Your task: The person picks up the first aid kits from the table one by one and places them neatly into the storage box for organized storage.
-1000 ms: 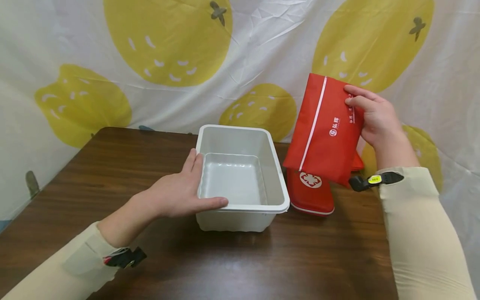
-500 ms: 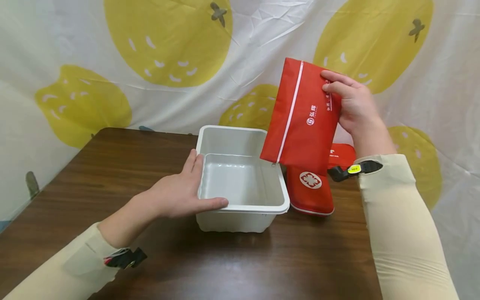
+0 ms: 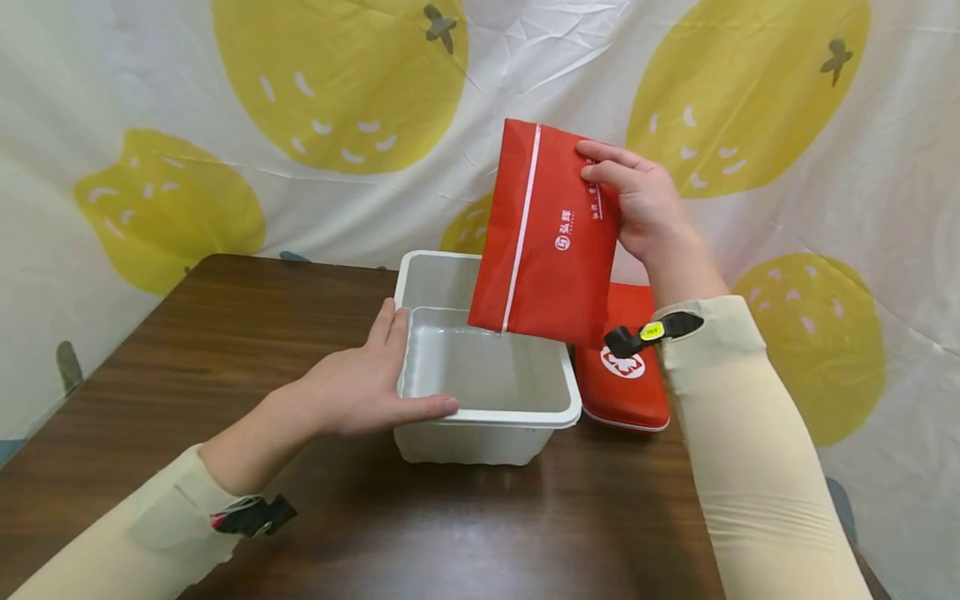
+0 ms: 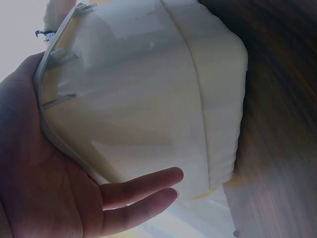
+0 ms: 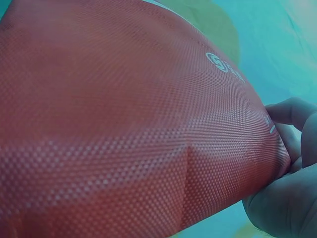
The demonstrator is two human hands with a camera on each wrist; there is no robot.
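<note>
Above the pale tub (image 3: 472,443): one red pouch (image 3: 543,250), textured fabric, white stripe
Right hand (image 3: 648,204): pinching the pouch's edge, rest of it hangs down-left of the fingers
Left hand (image 3: 352,383): spread pretty wide, straight fingers against the tub
Tub count: just one, smooth, round-cornered
Red case (image 3: 630,402): rounded, partly hidden, at least one
</note>
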